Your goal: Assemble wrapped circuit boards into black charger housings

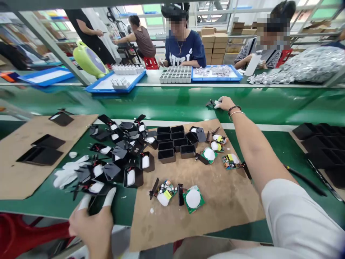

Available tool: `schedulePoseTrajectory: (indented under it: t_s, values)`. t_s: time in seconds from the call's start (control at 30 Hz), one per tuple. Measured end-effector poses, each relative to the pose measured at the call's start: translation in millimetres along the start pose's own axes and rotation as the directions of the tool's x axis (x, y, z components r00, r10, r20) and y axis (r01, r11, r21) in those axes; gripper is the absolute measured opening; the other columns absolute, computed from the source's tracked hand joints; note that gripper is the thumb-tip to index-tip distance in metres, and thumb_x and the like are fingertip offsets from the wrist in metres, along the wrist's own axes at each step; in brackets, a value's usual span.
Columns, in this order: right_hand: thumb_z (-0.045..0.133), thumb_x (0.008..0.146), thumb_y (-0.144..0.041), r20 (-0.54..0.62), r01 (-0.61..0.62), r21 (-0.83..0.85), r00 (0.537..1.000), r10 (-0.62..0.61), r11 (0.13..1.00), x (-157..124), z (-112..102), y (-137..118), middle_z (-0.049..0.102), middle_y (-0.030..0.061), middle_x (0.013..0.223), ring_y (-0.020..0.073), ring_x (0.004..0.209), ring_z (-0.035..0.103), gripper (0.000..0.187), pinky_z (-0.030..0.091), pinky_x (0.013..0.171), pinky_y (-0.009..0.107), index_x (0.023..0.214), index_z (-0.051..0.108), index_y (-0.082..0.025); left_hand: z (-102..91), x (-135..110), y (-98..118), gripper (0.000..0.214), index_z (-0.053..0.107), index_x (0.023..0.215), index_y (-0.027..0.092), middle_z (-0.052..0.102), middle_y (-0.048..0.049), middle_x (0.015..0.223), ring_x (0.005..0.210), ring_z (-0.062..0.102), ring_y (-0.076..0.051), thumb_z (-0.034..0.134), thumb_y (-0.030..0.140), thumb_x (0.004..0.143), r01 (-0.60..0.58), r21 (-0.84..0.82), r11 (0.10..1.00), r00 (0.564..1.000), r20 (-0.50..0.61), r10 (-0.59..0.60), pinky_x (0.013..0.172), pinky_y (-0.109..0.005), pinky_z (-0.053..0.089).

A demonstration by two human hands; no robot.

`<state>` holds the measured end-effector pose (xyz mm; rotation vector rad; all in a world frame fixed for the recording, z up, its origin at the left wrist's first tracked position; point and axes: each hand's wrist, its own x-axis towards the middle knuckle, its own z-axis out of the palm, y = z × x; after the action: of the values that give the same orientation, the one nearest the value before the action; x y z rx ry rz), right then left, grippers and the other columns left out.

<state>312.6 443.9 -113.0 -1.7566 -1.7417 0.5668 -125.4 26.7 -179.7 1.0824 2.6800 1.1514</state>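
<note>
My left hand, with white covers on its fingertips, grips a small black box at the table's front left. White foam-like material shows in that box. My right arm stretches to the green belt, where my right hand pinches a small black part with its covered fingertips; its exact kind is too small to tell. Left of the middle lies a heap of black boxes with lids, wires and white pads. Green circuit boards with white blobs and black end pieces rest on brown cardboard.
Open black cases stand in rows on the cardboard. White gloves lie by the heap. More black cases sit at right. Beyond the belt are blue trays, a white grid, a bag of parts and seated co-workers.
</note>
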Motion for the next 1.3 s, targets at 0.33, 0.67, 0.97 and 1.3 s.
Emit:
schedulePoseTrajectory:
  t_s: [0.33, 0.67, 0.97, 1.3]
  values:
    - [0.091, 0.066, -0.044, 0.416, -0.189, 0.323, 0.909, 0.041, 0.927, -196.9, -54.9, -31.5, 0.069, -0.0006, 0.065, 0.0183, 0.054, 0.063, 0.044, 0.047, 0.054, 0.031, 0.091, 0.061, -0.024, -8.2, -43.3, 3.6, 0.091, 0.041, 0.157, 0.027, 0.047, -0.0185, 0.152, 0.145, 0.041, -0.048, 0.081, 0.024, 0.075, -0.586, 0.132, 0.799, 0.757, -0.262, 0.599, 0.121, -0.072, 0.030]
    - [0.056, 0.101, -0.050, 0.354, 0.003, -0.489, 0.915, 0.195, 0.872, -342.6, -56.1, -31.5, 0.074, 0.0136, 0.076, 0.0315, 0.077, 0.075, 0.033, 0.051, 0.067, 0.035, 0.100, 0.062, -0.017, 35.4, -21.7, 147.4, 0.021, 0.078, 0.101, 0.019, 0.060, -0.0201, 0.142, 0.146, 0.042, -0.044, 0.059, 0.020, 0.091, -0.804, 0.010, 0.594, 0.578, 0.243, 0.779, 0.119, -0.077, 0.019]
    - [0.057, 0.079, 0.003, 0.674, 0.757, -0.348, 0.612, -0.413, 0.553, -374.6, -53.5, -35.6, 0.066, 0.0185, 0.133, 0.0333, 0.126, 0.062, 0.052, 0.050, 0.101, 0.041, 0.129, 0.066, -0.012, -24.5, -73.5, 144.3, 0.019, 0.067, 0.102, 0.019, 0.068, -0.0142, 0.135, 0.131, 0.061, -0.030, 0.050, 0.027, 0.099, -0.793, -0.292, 0.535, 0.520, 0.135, 0.844, 0.112, -0.049, 0.046]
    - [0.062, 0.086, -0.002, 0.614, 0.512, -0.549, 0.784, -0.097, 0.661, -370.3, -66.1, -26.4, 0.073, 0.0196, 0.109, 0.0312, 0.098, 0.070, 0.027, 0.047, 0.075, 0.033, 0.112, 0.069, -0.008, 32.4, -168.6, 175.5, 0.016, 0.064, 0.106, 0.016, 0.068, -0.0171, 0.119, 0.110, 0.070, -0.031, 0.058, 0.020, 0.092, -0.720, -0.373, 0.585, 0.486, 0.332, 0.809, 0.091, -0.040, 0.058]
